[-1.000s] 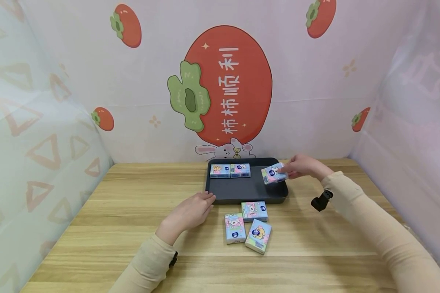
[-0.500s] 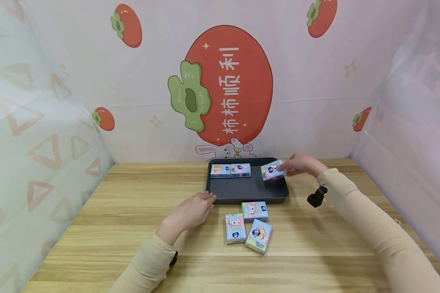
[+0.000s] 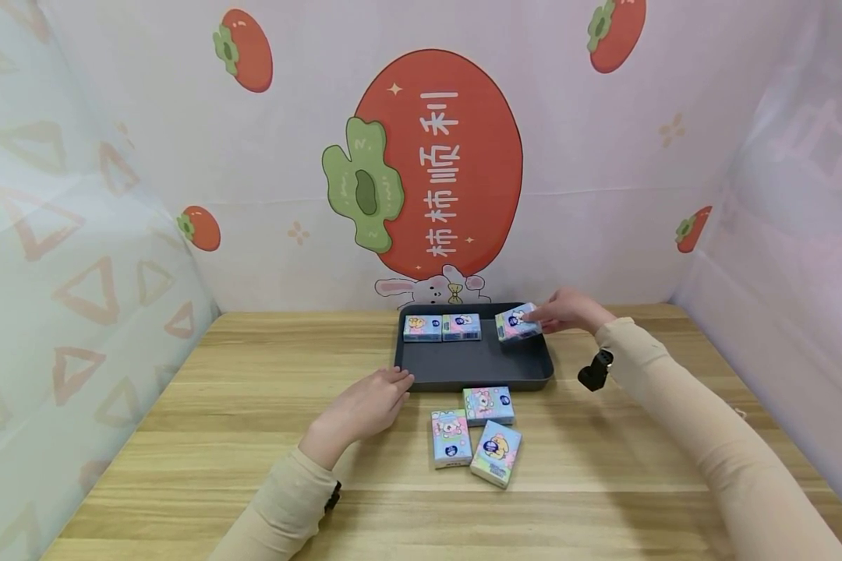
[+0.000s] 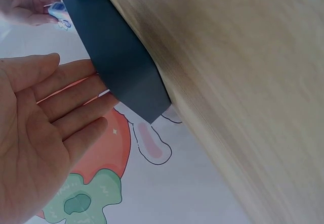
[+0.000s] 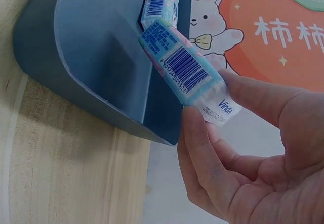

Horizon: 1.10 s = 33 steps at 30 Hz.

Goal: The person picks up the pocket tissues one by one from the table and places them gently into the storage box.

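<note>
In the head view my right hand [image 3: 571,312] pinches a tissue pack [image 3: 518,322] by its right end, tilted over the right part of the dark grey tray [image 3: 456,363]. The right wrist view shows thumb and fingers on the white end of this pack [image 5: 183,68], its barcode side toward the camera. Two more tissue packs, a left one [image 3: 422,328] and a right one [image 3: 461,327], lie end to end along the tray's back wall. My left hand [image 3: 365,405] has its fingertips at the tray's front left corner; in the left wrist view its fingers are straight against the tray wall [image 4: 121,57].
In front of the tray, three tissue packs lie on the wooden table [image 3: 252,405]: one near the tray [image 3: 487,405], one at left [image 3: 451,438] and one angled at right [image 3: 496,453]. A printed cloth backdrop [image 3: 267,257] stands behind the table.
My right hand has moved slightly left and toward the back with the tissue pack, bringing it closer to the two packs in the tray. The left hand stays at the tray corner.
</note>
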{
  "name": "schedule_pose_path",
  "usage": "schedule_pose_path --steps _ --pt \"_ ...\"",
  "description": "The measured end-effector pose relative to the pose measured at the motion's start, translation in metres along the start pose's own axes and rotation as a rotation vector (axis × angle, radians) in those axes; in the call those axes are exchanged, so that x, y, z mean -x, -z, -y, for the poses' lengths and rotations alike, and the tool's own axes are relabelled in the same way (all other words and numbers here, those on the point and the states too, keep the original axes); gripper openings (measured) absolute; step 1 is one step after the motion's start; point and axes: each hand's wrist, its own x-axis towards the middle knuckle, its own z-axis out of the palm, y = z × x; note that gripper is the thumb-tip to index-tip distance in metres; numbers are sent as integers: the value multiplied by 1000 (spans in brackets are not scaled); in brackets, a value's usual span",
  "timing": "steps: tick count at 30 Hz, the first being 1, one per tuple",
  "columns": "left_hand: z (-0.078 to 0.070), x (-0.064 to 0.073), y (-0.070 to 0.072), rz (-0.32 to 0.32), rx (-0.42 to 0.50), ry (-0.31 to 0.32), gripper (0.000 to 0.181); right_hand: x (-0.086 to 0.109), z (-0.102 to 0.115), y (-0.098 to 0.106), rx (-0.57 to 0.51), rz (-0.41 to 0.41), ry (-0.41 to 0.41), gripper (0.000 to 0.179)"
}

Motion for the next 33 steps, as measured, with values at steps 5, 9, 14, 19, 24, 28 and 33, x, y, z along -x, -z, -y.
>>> schedule_pose_path --steps 5,9,14,19,24,28,33 --pt "1 0 -1 3 -1 4 36 -5 0 -1 -19 -10 -2 53" --pt "1 0 -1 2 -4 3 36 -10 0 -3 -27 -19 -7 54" --pt "0 0 0 -1 -5 -1 36 -14 3 -6 -36 -37 -8 52" --pt "0 0 0 -3 -6 -5 35 -18 4 -8 -67 -42 -12 51" --pt "1 0 -1 -6 -14 -7 35 -24 4 -10 -57 -47 -21 51" --pt "1 1 -1 -15 -12 -15 35 -26 4 -12 -66 -42 -26 51" --pt "2 0 -1 -18 -14 -21 35 -29 6 -15 -63 -55 -37 50"
